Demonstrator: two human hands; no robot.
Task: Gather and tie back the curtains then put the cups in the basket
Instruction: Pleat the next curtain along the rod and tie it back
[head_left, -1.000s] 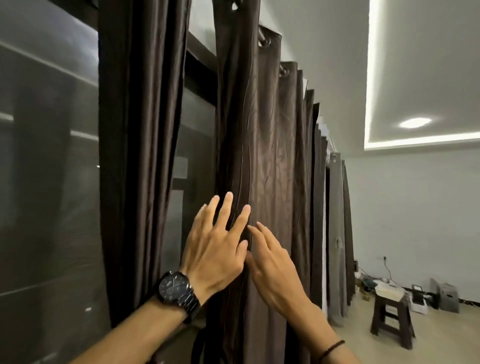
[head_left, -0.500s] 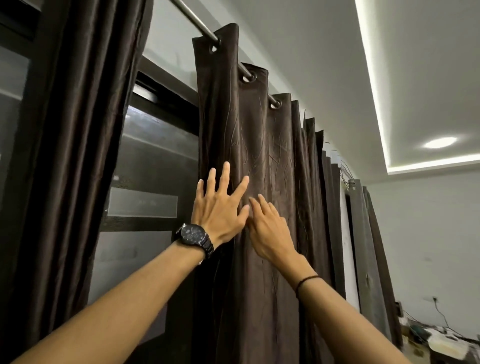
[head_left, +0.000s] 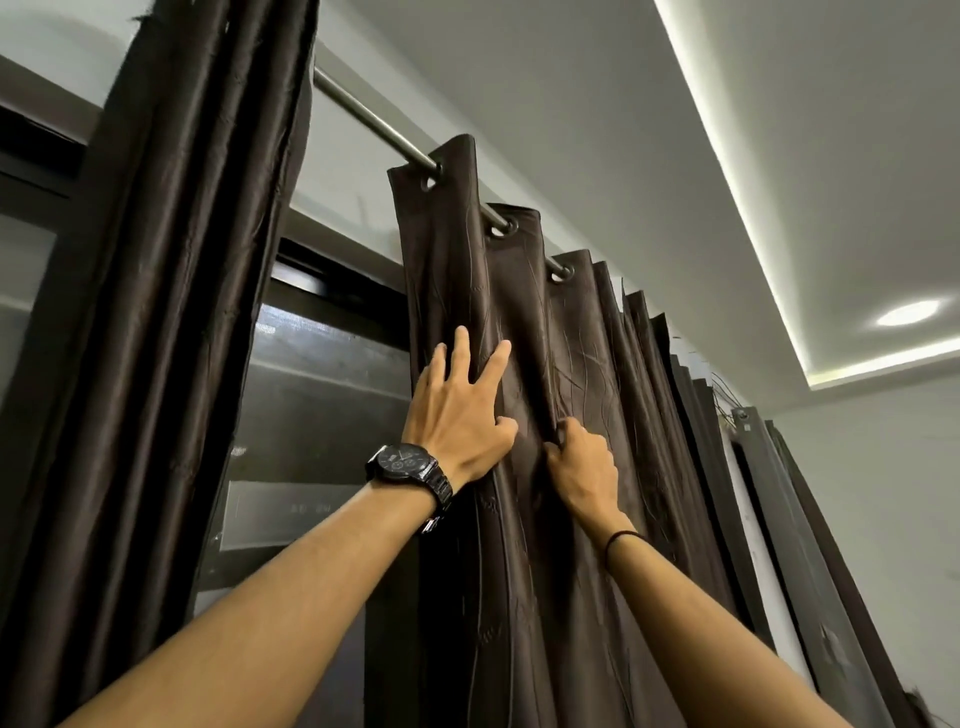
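Below the rod (head_left: 363, 117), the left hand (head_left: 457, 415) lay flat and open on the brown curtain (head_left: 576, 332); the right hand (head_left: 582, 467) pinched a fold.

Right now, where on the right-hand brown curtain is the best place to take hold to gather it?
Probably the leading vertical edge of the curtain, from the window side, folding its pleats toward the stacked folds. The left hand lies flat there; the right hand pinches a fold.

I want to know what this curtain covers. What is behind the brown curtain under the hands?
Left of the brown curtain, dark glass panels in a frame show; whatever lies directly behind the fabric is hidden.
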